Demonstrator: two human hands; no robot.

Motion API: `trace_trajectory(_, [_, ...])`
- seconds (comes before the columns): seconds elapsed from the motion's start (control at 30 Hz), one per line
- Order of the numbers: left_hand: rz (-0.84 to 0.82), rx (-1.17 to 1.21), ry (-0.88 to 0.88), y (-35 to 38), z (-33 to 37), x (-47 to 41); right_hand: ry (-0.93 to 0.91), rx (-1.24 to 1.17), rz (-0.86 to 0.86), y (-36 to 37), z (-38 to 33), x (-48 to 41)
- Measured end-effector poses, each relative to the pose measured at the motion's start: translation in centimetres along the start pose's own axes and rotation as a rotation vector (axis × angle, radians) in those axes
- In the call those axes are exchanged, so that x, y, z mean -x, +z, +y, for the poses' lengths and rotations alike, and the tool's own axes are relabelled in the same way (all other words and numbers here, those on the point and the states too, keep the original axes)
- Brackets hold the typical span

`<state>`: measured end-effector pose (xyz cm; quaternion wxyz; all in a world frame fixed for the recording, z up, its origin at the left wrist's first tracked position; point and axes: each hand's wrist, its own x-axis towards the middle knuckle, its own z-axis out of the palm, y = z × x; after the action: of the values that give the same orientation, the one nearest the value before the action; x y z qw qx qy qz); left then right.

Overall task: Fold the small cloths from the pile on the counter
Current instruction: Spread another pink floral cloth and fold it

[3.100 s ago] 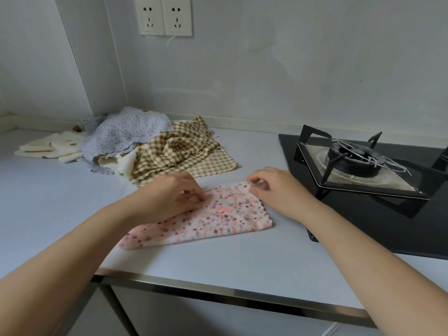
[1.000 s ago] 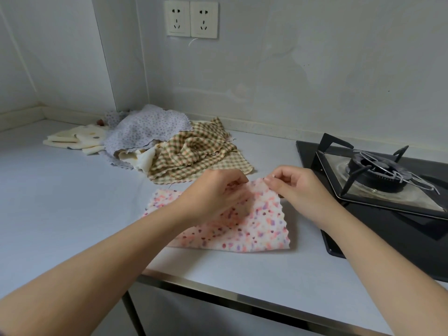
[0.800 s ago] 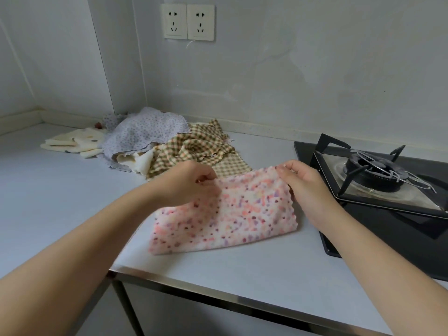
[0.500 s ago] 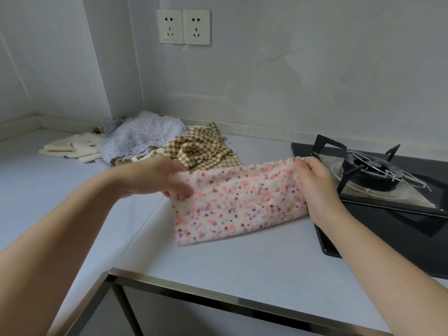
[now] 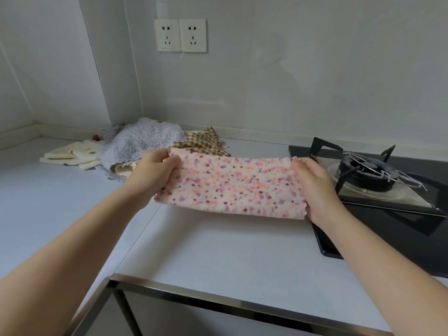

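The cloth (image 5: pixel 232 185), pink and speckled, is up off the surface (image 5: pixel 218 258), stretched wide between my two hands. My left hand (image 5: pixel 152 175) pinches its left edge, fingers (image 5: pixel 169 162) curled onto the fabric. My right hand (image 5: pixel 315 187) grips the right edge, thumb on top. It looks doubled over, though I can't be sure. Just beyond my left fingers sits the pile (image 5: pixel 143 144), a lilac dotted piece on top, and a checked cloth (image 5: pixel 206 141) pokes out beside it. Left of that, cream cloths (image 5: pixel 72 154) lie flat. Right next to my right fingers is the stove (image 5: pixel 375 175). Sockets (image 5: pixel 180 35) are on the wall above.
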<state>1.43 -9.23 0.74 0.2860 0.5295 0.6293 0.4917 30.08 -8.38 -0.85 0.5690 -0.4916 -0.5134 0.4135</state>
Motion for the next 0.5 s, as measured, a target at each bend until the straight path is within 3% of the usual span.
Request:
trace_trajectory(0.1, [0.039, -0.489, 0.093, 0.3, -0.7, 0.0, 0.035, 0.221, -0.016, 0.0, 0.7, -0.2])
trace_trajectory(0.2, [0.064, -0.918, 0.162, 0.6, -1.9, 0.7, -0.137, 0.742, 0.012, -0.1, 1.5, -0.2])
trace_trajectory(0.3, [0.160, -1.004, 0.423, 1.8, -1.9, 2.0, -0.377, 0.891, -0.072, 0.8, 1.1, 0.7])
trace_trajectory(0.4, [-0.093, -0.853, 0.612, 4.5, -1.9, 3.6, -0.379, 0.904, -0.340, 3.0, 1.4, 2.3])
trace_trajectory(0.5, [-0.439, -0.957, 0.448, 6.4, -2.6, 5.0, -0.206, 1.206, -0.629, 4.2, 3.0, 3.3])
